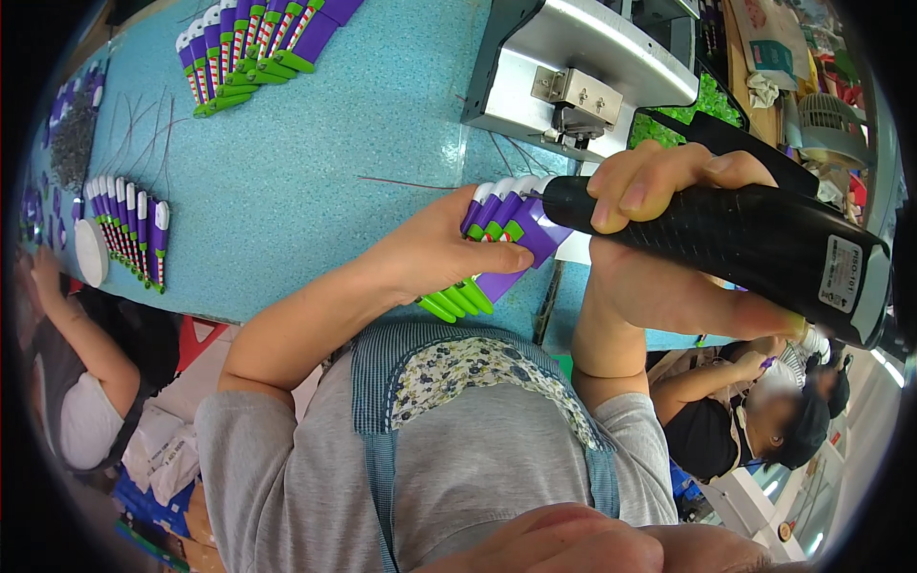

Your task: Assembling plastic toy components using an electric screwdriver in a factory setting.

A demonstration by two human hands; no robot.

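Note:
My left hand (435, 246) is closed round a row of purple, white and green plastic pieces (499, 199), its thumb pressed across them. A flat purple plate (544, 241) shows at the row's right side. My right hand (635, 277) grips a black electric screwdriver (735, 234), held almost level with its tip pointing left. The tip meets or nearly meets the white end of the rightmost piece; exact contact is too small to tell. Similar pieces stand in a fanned row (253, 48) at the far left and another row (129, 229) at the left.
Beyond my right hand stands a silver metal machine (583, 67). Green small parts (707, 100) fill a dark tray at its right. Thin reddish wires (406, 181) lie on the blue table (315, 172). A round white lid-like disc (92, 253) is at left. Co-workers sit on both sides.

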